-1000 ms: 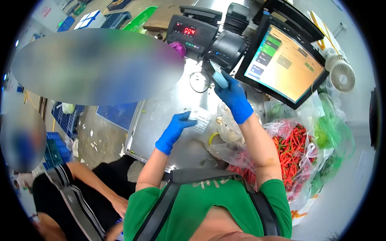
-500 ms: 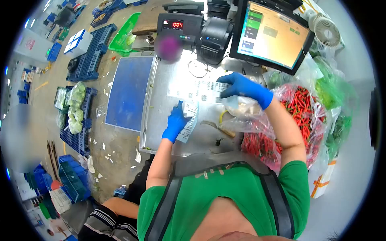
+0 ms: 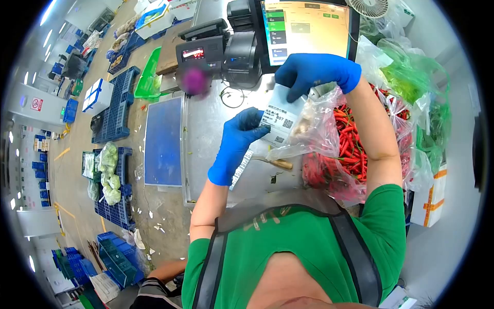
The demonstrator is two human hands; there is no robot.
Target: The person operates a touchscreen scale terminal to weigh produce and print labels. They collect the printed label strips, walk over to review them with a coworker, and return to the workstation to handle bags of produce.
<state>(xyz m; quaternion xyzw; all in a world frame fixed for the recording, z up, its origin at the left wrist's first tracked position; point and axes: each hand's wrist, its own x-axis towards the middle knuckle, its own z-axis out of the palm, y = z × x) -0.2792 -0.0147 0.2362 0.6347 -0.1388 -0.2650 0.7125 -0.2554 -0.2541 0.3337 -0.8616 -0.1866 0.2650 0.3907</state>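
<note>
My left hand, in a blue glove, pinches the left edge of a white printed label with QR codes. The fingers of my right hand, gloved in blue too, are closed on the label's upper end. Both hands hold it above the metal table. Partly hidden by my left wrist, a printed label strip lies on the table. Close by is a tool with a wooden handle. A clear plastic bag with pale contents sits below my right hand.
A touchscreen, a black printer and a device with a red digital display stand at the back. Bagged red chillies and bagged greens are on the right. Blue pallets lie on the floor at left.
My left hand has risen from the strip on the table and moved to the label. My right hand has lifted up, and both hands now grip the label. The view has shifted.
</note>
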